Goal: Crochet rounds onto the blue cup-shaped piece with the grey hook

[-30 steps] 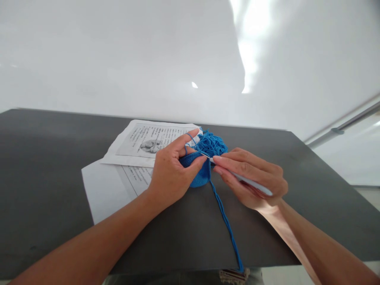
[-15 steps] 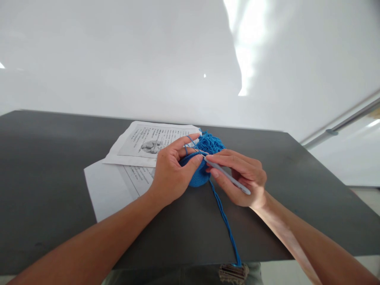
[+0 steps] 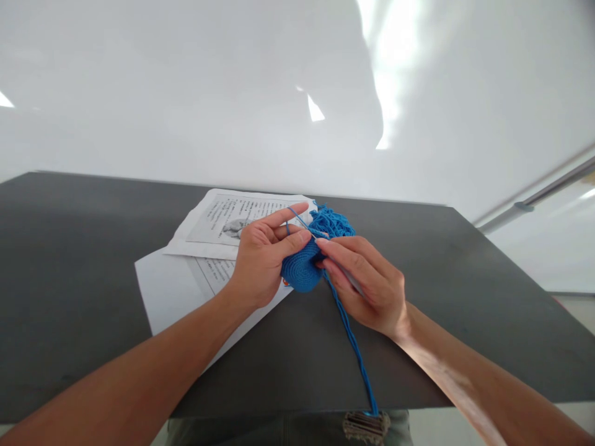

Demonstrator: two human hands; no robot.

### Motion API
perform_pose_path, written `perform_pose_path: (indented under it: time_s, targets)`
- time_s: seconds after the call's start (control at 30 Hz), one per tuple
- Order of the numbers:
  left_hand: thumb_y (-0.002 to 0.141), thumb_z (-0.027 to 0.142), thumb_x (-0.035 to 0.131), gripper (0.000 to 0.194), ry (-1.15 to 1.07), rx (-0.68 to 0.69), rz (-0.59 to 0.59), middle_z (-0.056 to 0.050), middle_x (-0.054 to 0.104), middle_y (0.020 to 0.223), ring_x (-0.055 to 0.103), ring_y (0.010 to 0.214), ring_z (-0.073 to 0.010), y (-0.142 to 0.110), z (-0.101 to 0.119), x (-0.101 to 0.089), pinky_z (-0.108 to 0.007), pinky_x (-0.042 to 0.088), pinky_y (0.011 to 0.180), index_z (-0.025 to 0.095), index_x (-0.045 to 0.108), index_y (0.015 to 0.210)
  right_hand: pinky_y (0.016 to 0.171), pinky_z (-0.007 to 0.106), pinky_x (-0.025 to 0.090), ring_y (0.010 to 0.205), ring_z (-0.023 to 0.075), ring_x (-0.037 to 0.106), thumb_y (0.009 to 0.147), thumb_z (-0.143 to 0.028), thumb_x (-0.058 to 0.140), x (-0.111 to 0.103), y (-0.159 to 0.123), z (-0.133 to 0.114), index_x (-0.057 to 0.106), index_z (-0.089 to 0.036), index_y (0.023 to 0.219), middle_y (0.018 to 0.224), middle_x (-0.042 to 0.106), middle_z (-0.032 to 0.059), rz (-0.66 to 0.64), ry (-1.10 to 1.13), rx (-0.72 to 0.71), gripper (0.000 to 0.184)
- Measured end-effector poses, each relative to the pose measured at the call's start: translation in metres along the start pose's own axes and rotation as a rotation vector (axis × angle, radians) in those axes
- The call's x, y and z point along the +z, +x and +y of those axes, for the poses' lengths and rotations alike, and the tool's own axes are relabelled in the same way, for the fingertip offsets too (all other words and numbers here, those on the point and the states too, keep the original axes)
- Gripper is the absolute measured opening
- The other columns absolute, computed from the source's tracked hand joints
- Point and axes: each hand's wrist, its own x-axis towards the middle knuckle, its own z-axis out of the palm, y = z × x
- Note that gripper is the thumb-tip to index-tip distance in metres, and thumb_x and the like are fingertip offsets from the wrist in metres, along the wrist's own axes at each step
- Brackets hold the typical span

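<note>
Over the grey table (image 3: 474,279), left grip (image 3: 261,255) pinches crochet (image 3: 303,269) (blue), right grip (image 3: 372,282) clasps hook (image 3: 352,280).

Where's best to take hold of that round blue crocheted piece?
Probably grip the blue piece by its lower curve, from the near side: that rounded edge is uncovered, while the left hand pinches the top and the right hand crowds the right.

Paper sheets (image 3: 174,297) overlap on the worktop (image 3: 465,279), left of the yarn heap (image 3: 333,222); before it is the crochet piece (image 3: 302,271), a strand (image 3: 349,331) reaching the near edge.
</note>
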Motion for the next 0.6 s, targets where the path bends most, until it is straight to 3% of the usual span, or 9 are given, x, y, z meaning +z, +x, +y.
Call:
perform_pose_path:
  time_s: [0.13,0.3,0.5,0.6]
  targets:
    - [0.062,0.025,0.097,0.068,-0.028,-0.010,-0.018,0.001,0.072,0.072,0.060,0.052,-0.0106,0.0010,0.0016,0.0003,-0.023,0.047,0.047,0.012,0.075,0.126,0.092,0.031,0.065,0.107,0.0210,0.075,0.098,-0.006,0.065,0.0014,-0.0009,-0.0023,0.063,-0.021,0.146,0.115,0.074,0.0128,-0.003,-0.097,-0.039,0.051]
    - [0.059,0.016,0.096,0.072,-0.026,0.063,0.043,0.001,0.074,0.073,0.063,0.059,-0.0112,0.0002,-0.0014,0.0015,-0.022,0.050,0.052,0.013,0.075,0.127,0.086,0.025,0.062,0.101,0.0194,0.073,0.095,-0.003,0.067,0.0053,-0.0042,-0.0043,0.064,-0.016,0.145,0.111,0.073,0.0135,0.005,-0.165,-0.047,0.051]
    - [0.061,0.020,0.097,0.062,-0.035,0.002,-0.010,0.002,0.071,0.070,0.061,0.056,-0.0104,0.0004,0.0042,0.0013,-0.023,0.049,0.052,0.014,0.079,0.119,0.079,0.024,0.062,0.095,0.0185,0.074,0.096,-0.004,0.064,0.0096,-0.0088,-0.0039,0.053,-0.029,0.157,0.113,0.073,0.0090,0.003,-0.203,-0.022,0.067]
    - [0.061,0.018,0.097,0.057,-0.074,-0.012,-0.038,0.003,0.068,0.067,0.065,0.062,-0.0115,0.0008,0.0074,0.0004,-0.022,0.051,0.057,0.015,0.080,0.116,0.083,0.024,0.063,0.100,0.0186,0.074,0.096,-0.002,0.064,0.0091,-0.0094,-0.0025,0.053,-0.025,0.157,0.113,0.072,0.0104,0.005,-0.252,-0.071,0.067]
